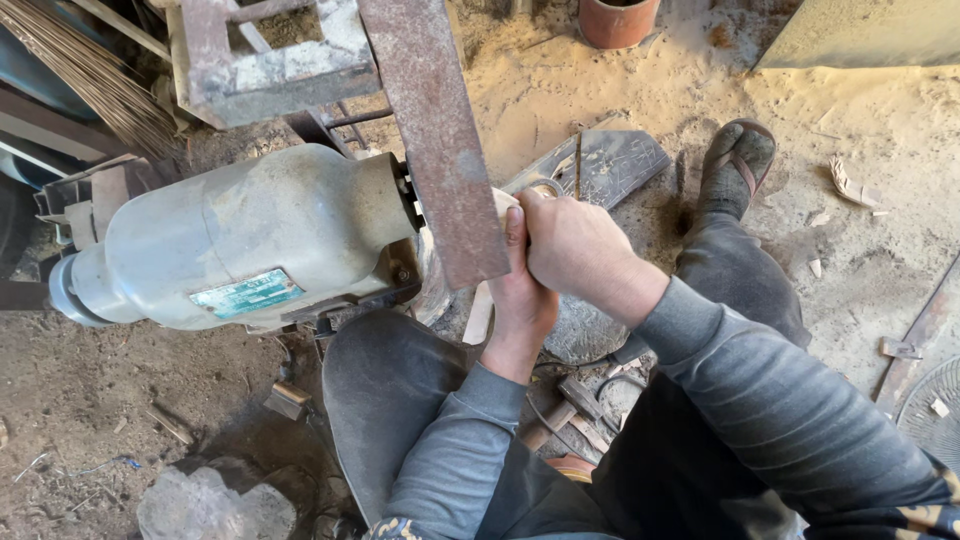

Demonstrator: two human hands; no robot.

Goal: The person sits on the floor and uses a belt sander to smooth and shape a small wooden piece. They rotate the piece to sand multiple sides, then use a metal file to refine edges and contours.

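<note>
Down on a dusty workshop floor, somebody's sitting with their knees up right next to a big grey electric motor [240,240] lying on its side, and both hands are bunched together at the motor's shaft end. Left hand [520,290] is wrapped around a pale wooden piece [480,312], fingers curled shut on it, and the wood runs from just below the hand up toward whatever's spinning on the motor, though that part is hidden behind a rusty flat steel bar [435,140] that slants across the view. Right hand [572,245] sits over the top of the left one, closed tight, pressing on the upper end of the same wood; can't really see how much of the wood it actually grips since the fingers cover it. Both sleeves are grey. Behind the hands there's a dark scrap of flat board [610,165] on the sawdust, and farther out a foot in a sandal [738,165]. An orange pot [618,20] stands at the top edge. Between the legs there's a clutter of metal tools [580,405], and a grey rock [215,505] sits bottom left. A bundle of thin sticks [90,80] leans in the top left corner.
</note>
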